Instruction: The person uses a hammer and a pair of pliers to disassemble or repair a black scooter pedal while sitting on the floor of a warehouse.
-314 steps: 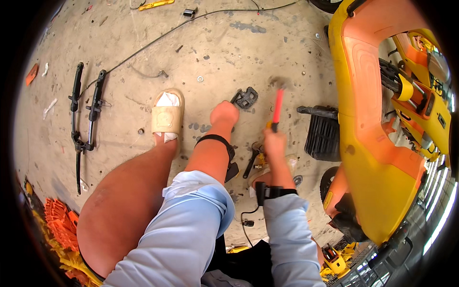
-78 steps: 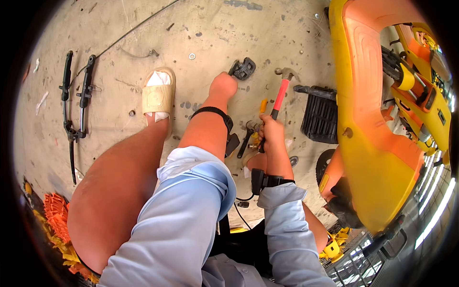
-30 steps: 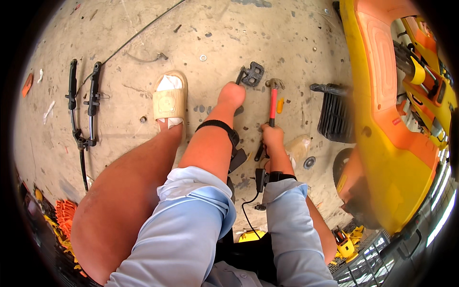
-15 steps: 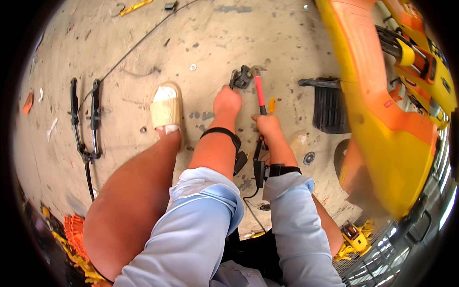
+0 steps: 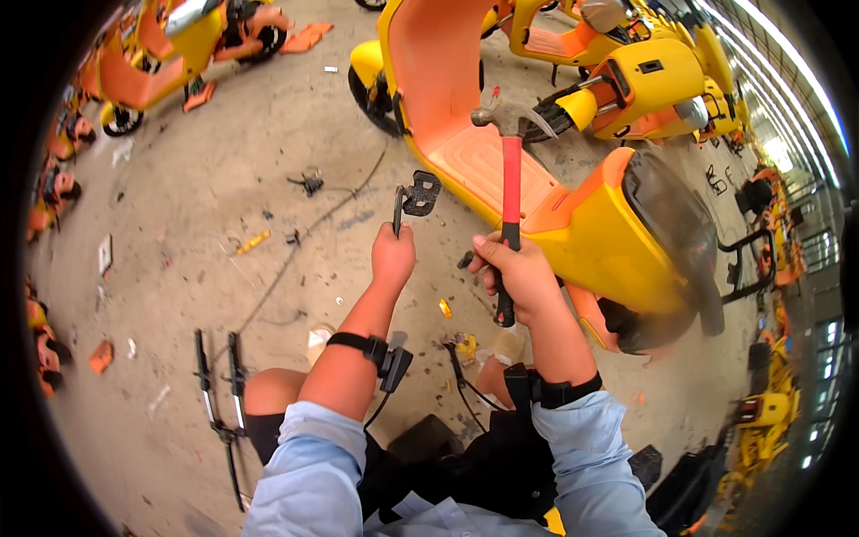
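Note:
My left hand (image 5: 394, 258) is closed round the lower end of a dark metal crank arm (image 5: 398, 213). A black bicycle pedal (image 5: 421, 193) is joined to the crank's upper end and sticks out to the right. In my right hand (image 5: 530, 276) is a claw hammer (image 5: 512, 179), upright, with a red and black handle. Its steel head is at the top, claw pointing right, and stands apart from the pedal. Beside my right fingertips shows a small dark piece (image 5: 465, 259); whether I hold it or it lies beyond, I cannot tell.
A yellow and orange scooter body (image 5: 573, 215) stands close on the right. More scooters (image 5: 170, 76) are parked at the far left and far right. A black and silver front fork (image 5: 219, 394) lies at the lower left. A thin cable (image 5: 309, 233) and orange scraps (image 5: 101, 356) litter the concrete floor.
Both hands have risen from the floor, lifting the pedal with its crank and the hammer. The hammer head has parted from the pedal. My view has tilted up, showing more scooters.

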Action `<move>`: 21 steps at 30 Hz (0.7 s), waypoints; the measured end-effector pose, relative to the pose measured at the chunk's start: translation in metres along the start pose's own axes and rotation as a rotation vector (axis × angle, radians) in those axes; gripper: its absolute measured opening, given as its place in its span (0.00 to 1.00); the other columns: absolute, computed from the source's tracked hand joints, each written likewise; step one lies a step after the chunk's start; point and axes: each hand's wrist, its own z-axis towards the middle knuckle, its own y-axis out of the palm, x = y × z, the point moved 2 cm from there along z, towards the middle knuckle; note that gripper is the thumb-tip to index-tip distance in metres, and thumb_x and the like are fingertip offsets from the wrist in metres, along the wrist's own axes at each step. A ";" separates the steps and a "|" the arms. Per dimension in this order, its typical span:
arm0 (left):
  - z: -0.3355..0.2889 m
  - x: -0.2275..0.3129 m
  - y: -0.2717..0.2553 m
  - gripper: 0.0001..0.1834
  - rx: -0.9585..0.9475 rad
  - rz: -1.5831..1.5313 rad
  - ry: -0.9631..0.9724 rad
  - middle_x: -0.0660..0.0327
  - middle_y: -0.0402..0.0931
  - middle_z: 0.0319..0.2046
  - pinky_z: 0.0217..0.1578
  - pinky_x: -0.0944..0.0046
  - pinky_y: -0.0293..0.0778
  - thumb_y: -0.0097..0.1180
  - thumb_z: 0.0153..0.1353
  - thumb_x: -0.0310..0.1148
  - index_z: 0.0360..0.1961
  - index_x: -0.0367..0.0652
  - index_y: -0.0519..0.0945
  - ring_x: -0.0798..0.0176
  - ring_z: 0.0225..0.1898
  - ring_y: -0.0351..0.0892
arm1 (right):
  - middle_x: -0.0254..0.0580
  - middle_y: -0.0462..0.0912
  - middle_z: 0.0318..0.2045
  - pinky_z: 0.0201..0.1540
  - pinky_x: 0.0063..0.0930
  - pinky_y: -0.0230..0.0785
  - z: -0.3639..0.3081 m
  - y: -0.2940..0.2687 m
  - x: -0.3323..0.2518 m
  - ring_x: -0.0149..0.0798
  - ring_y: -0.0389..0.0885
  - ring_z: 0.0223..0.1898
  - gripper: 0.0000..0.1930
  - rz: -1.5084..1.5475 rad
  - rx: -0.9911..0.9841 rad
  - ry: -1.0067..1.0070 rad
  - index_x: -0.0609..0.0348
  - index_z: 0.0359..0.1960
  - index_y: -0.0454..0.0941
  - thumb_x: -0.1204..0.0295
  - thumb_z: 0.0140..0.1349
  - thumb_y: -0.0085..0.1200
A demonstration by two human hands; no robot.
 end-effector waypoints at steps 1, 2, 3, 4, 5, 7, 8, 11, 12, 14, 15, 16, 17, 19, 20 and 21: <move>-0.004 0.023 -0.016 0.18 0.000 0.026 0.037 0.50 0.76 0.25 0.32 0.53 0.70 0.50 0.67 0.43 0.34 0.35 0.75 0.50 0.27 0.75 | 0.37 0.80 0.27 0.20 0.21 0.63 -0.007 -0.001 -0.001 0.24 0.67 0.17 0.13 0.049 0.018 -0.107 0.63 0.42 0.76 0.66 0.64 0.59; -0.014 0.038 -0.039 0.17 -0.021 0.040 0.128 0.54 0.73 0.23 0.30 0.56 0.68 0.51 0.67 0.42 0.33 0.35 0.74 0.57 0.25 0.71 | 0.39 0.82 0.31 0.20 0.20 0.64 -0.012 0.001 0.008 0.23 0.67 0.17 0.15 0.103 0.034 -0.190 0.65 0.47 0.76 0.67 0.65 0.59; -0.027 0.057 -0.049 0.17 -0.064 0.028 0.217 0.58 0.70 0.21 0.27 0.60 0.65 0.51 0.68 0.41 0.32 0.35 0.72 0.64 0.24 0.67 | 0.40 0.83 0.36 0.19 0.20 0.62 -0.013 -0.006 0.016 0.22 0.66 0.17 0.21 0.135 -0.004 -0.225 0.66 0.57 0.73 0.68 0.65 0.58; -0.048 0.077 -0.056 0.17 -0.092 0.037 0.229 0.58 0.70 0.21 0.27 0.60 0.65 0.51 0.68 0.41 0.32 0.35 0.72 0.64 0.24 0.67 | 0.40 0.83 0.36 0.19 0.20 0.62 -0.017 -0.014 0.023 0.22 0.66 0.17 0.21 0.153 0.022 -0.226 0.66 0.57 0.73 0.68 0.65 0.58; -0.072 0.094 -0.065 0.16 -0.130 0.035 0.226 0.61 0.69 0.21 0.27 0.62 0.65 0.52 0.69 0.40 0.32 0.36 0.72 0.67 0.24 0.66 | 0.40 0.83 0.36 0.19 0.19 0.62 -0.019 -0.018 0.030 0.22 0.66 0.17 0.23 0.204 0.027 -0.230 0.65 0.59 0.72 0.68 0.65 0.58; -0.099 0.110 -0.083 0.15 -0.153 0.083 0.253 0.63 0.68 0.21 0.27 0.64 0.64 0.52 0.69 0.39 0.32 0.37 0.72 0.70 0.25 0.65 | 0.40 0.82 0.40 0.18 0.18 0.60 -0.020 -0.012 0.032 0.22 0.65 0.16 0.29 0.324 0.006 -0.272 0.63 0.66 0.67 0.68 0.64 0.60; -0.112 0.112 -0.087 0.15 -0.157 0.075 0.297 0.64 0.68 0.21 0.26 0.65 0.64 0.52 0.70 0.39 0.32 0.38 0.72 0.71 0.25 0.64 | 0.40 0.82 0.40 0.18 0.18 0.60 -0.022 -0.013 0.030 0.22 0.65 0.16 0.29 0.356 0.004 -0.269 0.63 0.66 0.67 0.68 0.64 0.60; -0.146 0.104 -0.095 0.14 -0.116 0.089 0.348 0.66 0.67 0.21 0.26 0.66 0.63 0.52 0.70 0.39 0.33 0.39 0.72 0.72 0.25 0.63 | 0.38 0.79 0.42 0.19 0.16 0.63 -0.030 -0.006 0.020 0.24 0.74 0.24 0.31 0.412 -0.192 -0.362 0.63 0.66 0.66 0.71 0.62 0.63; -0.152 0.099 -0.095 0.13 -0.088 0.073 0.356 0.67 0.67 0.21 0.25 0.66 0.63 0.52 0.70 0.39 0.33 0.39 0.72 0.72 0.25 0.63 | 0.38 0.79 0.42 0.19 0.16 0.63 -0.031 -0.003 0.020 0.24 0.74 0.24 0.31 0.424 -0.200 -0.364 0.63 0.66 0.66 0.71 0.62 0.63; -0.161 0.094 -0.096 0.14 -0.072 0.066 0.313 0.66 0.68 0.22 0.25 0.68 0.63 0.52 0.71 0.39 0.34 0.39 0.72 0.73 0.25 0.63 | 0.37 0.79 0.41 0.19 0.17 0.65 -0.032 0.000 0.023 0.25 0.77 0.28 0.27 0.388 -0.204 -0.349 0.64 0.60 0.70 0.73 0.60 0.64; -0.166 0.091 -0.094 0.13 -0.081 0.049 0.300 0.66 0.68 0.22 0.26 0.69 0.63 0.52 0.71 0.39 0.34 0.40 0.72 0.74 0.25 0.64 | 0.38 0.80 0.38 0.19 0.17 0.65 -0.033 -0.001 0.024 0.26 0.77 0.27 0.23 0.414 -0.204 -0.379 0.65 0.55 0.72 0.73 0.60 0.64; -0.170 0.087 -0.093 0.13 -0.088 0.031 0.288 0.66 0.69 0.23 0.26 0.69 0.64 0.52 0.71 0.39 0.34 0.40 0.72 0.74 0.25 0.64 | 0.38 0.80 0.38 0.19 0.17 0.65 -0.033 -0.004 0.027 0.26 0.77 0.27 0.23 0.401 -0.214 -0.367 0.65 0.55 0.72 0.73 0.60 0.64; -0.173 0.086 -0.094 0.13 -0.069 0.036 0.281 0.66 0.69 0.23 0.26 0.69 0.64 0.52 0.71 0.39 0.34 0.40 0.72 0.74 0.25 0.64 | 0.39 0.80 0.36 0.19 0.17 0.65 -0.032 -0.007 0.027 0.27 0.77 0.27 0.23 0.432 -0.230 -0.363 0.66 0.55 0.72 0.73 0.60 0.64; -0.179 0.085 -0.097 0.11 -0.154 -0.099 0.267 0.67 0.71 0.25 0.28 0.70 0.65 0.53 0.70 0.37 0.35 0.40 0.73 0.75 0.27 0.66 | 0.39 0.78 0.29 0.20 0.18 0.67 -0.037 -0.007 0.025 0.27 0.76 0.24 0.23 0.480 -0.216 -0.372 0.68 0.56 0.71 0.73 0.61 0.64; -0.180 0.083 -0.101 0.11 -0.139 -0.103 0.260 0.67 0.71 0.25 0.28 0.70 0.65 0.53 0.70 0.37 0.35 0.40 0.73 0.75 0.27 0.66 | 0.39 0.78 0.29 0.20 0.18 0.67 -0.037 -0.006 0.025 0.27 0.76 0.24 0.23 0.472 -0.231 -0.366 0.68 0.56 0.71 0.73 0.61 0.64; -0.179 0.080 -0.104 0.10 -0.184 -0.067 0.252 0.67 0.71 0.26 0.30 0.71 0.66 0.54 0.70 0.35 0.37 0.40 0.73 0.75 0.28 0.67 | 0.38 0.78 0.29 0.21 0.19 0.68 -0.035 -0.005 0.025 0.27 0.75 0.24 0.23 0.503 -0.285 -0.370 0.68 0.55 0.70 0.73 0.61 0.63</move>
